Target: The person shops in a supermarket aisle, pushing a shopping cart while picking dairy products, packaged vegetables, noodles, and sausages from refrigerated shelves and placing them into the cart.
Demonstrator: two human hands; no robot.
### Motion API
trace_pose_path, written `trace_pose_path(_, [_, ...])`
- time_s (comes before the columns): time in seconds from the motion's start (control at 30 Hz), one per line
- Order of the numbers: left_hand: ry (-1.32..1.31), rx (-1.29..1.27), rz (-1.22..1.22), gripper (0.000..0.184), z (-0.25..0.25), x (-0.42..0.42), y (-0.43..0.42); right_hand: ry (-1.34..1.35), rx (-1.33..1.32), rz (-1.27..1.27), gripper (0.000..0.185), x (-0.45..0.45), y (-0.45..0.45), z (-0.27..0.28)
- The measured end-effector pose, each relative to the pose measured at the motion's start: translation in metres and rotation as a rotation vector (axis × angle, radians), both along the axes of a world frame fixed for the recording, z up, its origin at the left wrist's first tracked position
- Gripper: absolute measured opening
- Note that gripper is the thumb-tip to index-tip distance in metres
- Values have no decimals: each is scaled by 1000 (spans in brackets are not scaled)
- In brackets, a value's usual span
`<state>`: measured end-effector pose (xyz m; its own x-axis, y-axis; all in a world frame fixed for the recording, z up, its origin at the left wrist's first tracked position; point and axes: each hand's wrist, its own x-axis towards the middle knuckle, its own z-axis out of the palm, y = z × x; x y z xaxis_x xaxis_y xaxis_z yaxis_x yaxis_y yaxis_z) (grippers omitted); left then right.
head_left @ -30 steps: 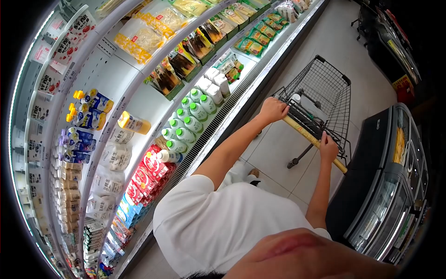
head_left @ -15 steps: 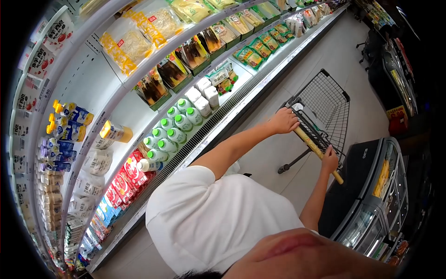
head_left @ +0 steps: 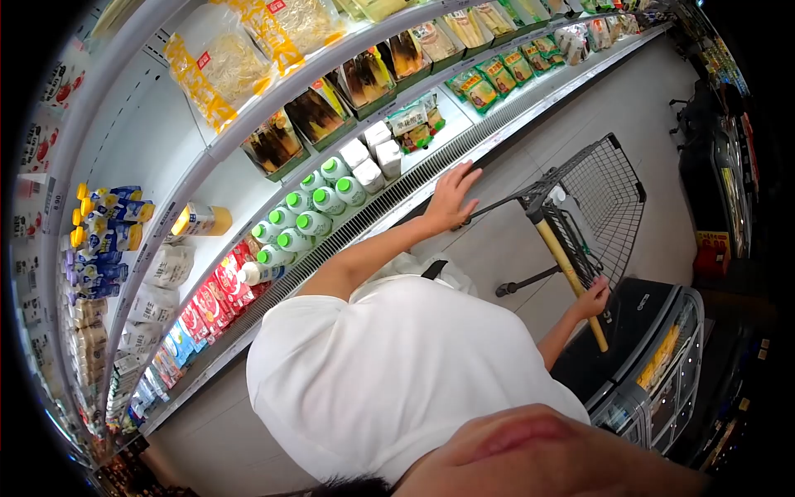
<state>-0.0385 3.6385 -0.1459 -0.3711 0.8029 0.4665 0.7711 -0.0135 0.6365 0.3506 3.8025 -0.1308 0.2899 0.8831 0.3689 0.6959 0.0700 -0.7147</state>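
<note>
My left hand point(head_left: 451, 199) is off the cart handle, held above the front edge of the chilled shelf, fingers spread and nothing in it. My right hand point(head_left: 591, 298) is closed over the lower part of the pale yellow handle point(head_left: 561, 261); its fingertips are partly hidden. The wire shopping cart point(head_left: 617, 203) stands ahead of me, with a pale item point(head_left: 570, 207) in its upper part. Nearest to my left hand on the shelf are white cartons point(head_left: 368, 175), green-capped bottles point(head_left: 313, 224) and green packs point(head_left: 417, 124).
Long curved chilled shelves point(head_left: 178, 137) run along the left, holding noodle bags point(head_left: 219, 70), dark packs point(head_left: 317, 113) and yellow-capped bottles point(head_left: 108, 222). A black display freezer point(head_left: 633, 319) stands at the lower right, close to the cart. Tiled floor point(head_left: 505, 257) lies between.
My left hand has let go of the handle, opened and moved left towards the shelf. My right hand stays at the handle. The view has shifted, with the cart now further right.
</note>
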Motion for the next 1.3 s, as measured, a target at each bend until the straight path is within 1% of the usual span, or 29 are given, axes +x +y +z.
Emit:
trace_pose_path(0.07, [-121, 16, 300, 68, -20, -58, -14, 260, 202, 226, 30, -58, 3, 11])
trace_pose_path(0.13, [-224, 14, 505, 68, -23, -113, -29, 552, 115, 441, 28, -143, -5, 35])
trace_pose_path(0.17, [-298, -6, 588, 67, -20, -137, -35, 549, -23, 565, 29, -181, -6, 45])
trace_pose_path(0.23, [-402, 29, 711, 65, -10, -172, -40, 699, -224, 913, 30, -267, -8, 52])
trace_pose_path(0.27, [-413, 83, 738, 64, -7, -187, -41, 670, -305, 1072, 32, -310, -15, 66])
trace_pose_path(0.3, [-418, 110, 771, 64, -13, -202, -41, 704, -396, 1223, 36, -349, -11, 55])
trace_pose_path(0.33, [-389, 80, 799, 64, -8, -212, -41, 685, -383, 1366, 38, -387, -8, 46])
trace_pose_path(0.43, [-386, 51, 858, 64, -3, -232, -37, 456, -400, 1550, 59, -488, -1, 26])
trace_pose_path(0.5, [-394, 41, 888, 64, -4, -245, -33, 333, -382, 1611, 69, -544, 4, 11])
trace_pose_path(0.57, [-424, 62, 918, 65, -16, -261, -24, 364, -344, 1618, 70, -596, 9, -23])
trace_pose_path(0.63, [-405, 22, 939, 69, -17, -272, -17, 219, -370, 1562, 71, -629, 14, -42])
trace_pose_path(0.67, [-461, 10, 921, 68, -19, -278, -14, 285, -352, 1555, 69, -642, 13, -54])
trace_pose_path(0.7, [-520, 0, 901, 68, -20, -283, -11, 279, -361, 1567, 69, -654, 13, -59])
trace_pose_path(0.73, [-526, -1, 914, 68, -21, -288, -9, 203, -300, 1548, 62, -664, 13, -64])
trace_pose_path(0.77, [-470, -48, 965, 61, -22, -292, -7, 126, -240, 1526, 56, -670, 12, -70])
trace_pose_path(0.8, [-415, -97, 1012, 53, -25, -294, -6, 118, -250, 1535, 56, -672, 9, -70])
trace_pose_path(0.83, [-424, -102, 1020, 53, -15, -293, -4, 55, -181, 1482, 49, -674, 6, -62])
trace_pose_path(0.87, [-434, -152, 1088, 44, -5, -294, -1, -8, -113, 1424, 42, -675, 4, -54])
trace_pose_path(0.9, [-443, -205, 1153, 35, 1, -294, 2, -18, -122, 1424, 42, -672, 3, -46])
trace_pose_path(0.93, [-412, -110, 1223, 24, -1, -295, 3, 79, -190, 1479, 37, -670, 2, -36])
trace_pose_path(0.97, [-437, -101, 1240, 23, -3, -296, 1, 180, -256, 1528, 33, -669, 1, -26])
trace_pose_path(1.0, [-460, -61, 1237, 23, -2, -297, 0, 261, -216, 1555, 30, -670, 1, -19])
trace_pose_path(1.03, [-482, -20, 1234, 23, -5, -299, -2, 258, -221, 1552, 30, -673, 1, -10])
trace_pose_path(1.1, [-553, 193, 1152, 26, -9, -301, -3, 432, -206, 1589, 28, -675, 1, 2])
trace_pose_path(1.17, [-752, 381, 1028, 23, 7, -286, -7, 448, -256, 1621, 29, -668, 6, -1])
trace_pose_path(1.2, [-875, 421, 890, 25, 10, -275, -15, 456, -448, 1661, 30, -659, 8, 2])
trace_pose_path(1.23, [-882, 419, 898, 25, 20, -259, -17, 464, -640, 1693, 31, -649, 10, 3])
trace_pose_path(1.27, [-1028, 432, 843, 28, 33, -236, -18, 465, -872, 1716, 29, -635, 13, -6])
trace_pose_path(1.3, [-1174, 447, 784, 31, 40, -214, -22, 456, -881, 1718, 29, -616, 11, -5])
